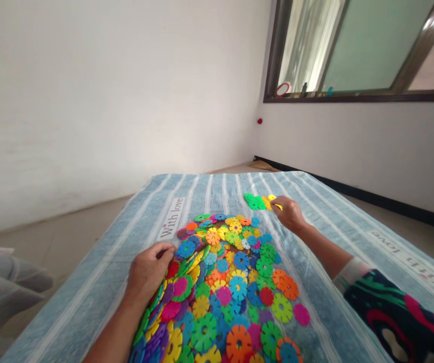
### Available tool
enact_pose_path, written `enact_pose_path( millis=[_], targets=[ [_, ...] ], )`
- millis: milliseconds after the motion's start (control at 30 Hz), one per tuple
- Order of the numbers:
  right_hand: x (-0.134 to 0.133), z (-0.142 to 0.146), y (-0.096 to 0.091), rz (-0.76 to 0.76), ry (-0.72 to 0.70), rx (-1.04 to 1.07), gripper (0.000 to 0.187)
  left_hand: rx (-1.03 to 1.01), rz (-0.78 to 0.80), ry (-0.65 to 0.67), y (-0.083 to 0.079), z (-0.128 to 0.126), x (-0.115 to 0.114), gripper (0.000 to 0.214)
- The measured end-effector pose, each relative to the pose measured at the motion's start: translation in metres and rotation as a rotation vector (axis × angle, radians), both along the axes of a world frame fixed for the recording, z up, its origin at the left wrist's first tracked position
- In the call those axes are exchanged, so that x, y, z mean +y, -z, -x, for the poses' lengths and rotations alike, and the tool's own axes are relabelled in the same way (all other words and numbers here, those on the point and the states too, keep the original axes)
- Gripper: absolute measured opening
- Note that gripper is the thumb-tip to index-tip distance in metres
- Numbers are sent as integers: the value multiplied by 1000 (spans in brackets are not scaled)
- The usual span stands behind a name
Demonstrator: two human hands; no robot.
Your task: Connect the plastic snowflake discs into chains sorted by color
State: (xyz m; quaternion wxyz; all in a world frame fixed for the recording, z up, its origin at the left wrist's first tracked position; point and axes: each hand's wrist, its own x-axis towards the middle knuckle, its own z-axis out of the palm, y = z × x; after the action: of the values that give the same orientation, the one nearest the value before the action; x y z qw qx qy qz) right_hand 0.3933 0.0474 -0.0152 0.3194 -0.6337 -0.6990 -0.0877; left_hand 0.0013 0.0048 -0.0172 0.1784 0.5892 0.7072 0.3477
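A big heap of notched plastic flower discs [222, 297] in many colours lies on a striped cloth. At its left edge is my left hand [150, 269], its fingers curled together beside a blue disc [185, 248]; what they hold, if anything, I cannot make out. My right hand [291, 215] reaches past the heap, with thumb and fingers pinched on a yellow disc [277, 202]. Just left of that hand, a small group of green discs [254, 201] lies apart from the heap, with orange-yellow discs [265, 202] beside it.
The blue striped cloth [99, 282] covers the raised surface and bears "With love" lettering. A white wall [118, 91] stands beyond it. At the right is a window [368, 45] with small items on its sill. Sheer grey fabric [8, 292] hangs at the lower left.
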Motion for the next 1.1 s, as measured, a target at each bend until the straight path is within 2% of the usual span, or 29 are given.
enact_pose_path(
  millis=[67, 200, 267, 367, 600, 1100],
  targets=[
    [-36, 11, 9, -93, -137, 110, 17, 3, -4, 2, 1, 1, 2, 28],
    [-113, 38, 23, -107, -361, 161, 17, 11, -23, 22, 4, 3, 5, 29],
    [-142, 49, 25, -90, -411, 159, 17, 12, -38, 35, 4, 4, 6, 29],
    [-167, 58, 29, -82, -399, 164, 16, 24, -54, 56, 3, 5, 6, 30],
    [-172, 66, 44, -35, -396, 89, 20, 75, -88, 83, 0, 5, 1, 30],
    [-175, 68, 41, -50, -433, 79, 20, 91, -101, 95, 3, 1, -5, 28]
  ],
)
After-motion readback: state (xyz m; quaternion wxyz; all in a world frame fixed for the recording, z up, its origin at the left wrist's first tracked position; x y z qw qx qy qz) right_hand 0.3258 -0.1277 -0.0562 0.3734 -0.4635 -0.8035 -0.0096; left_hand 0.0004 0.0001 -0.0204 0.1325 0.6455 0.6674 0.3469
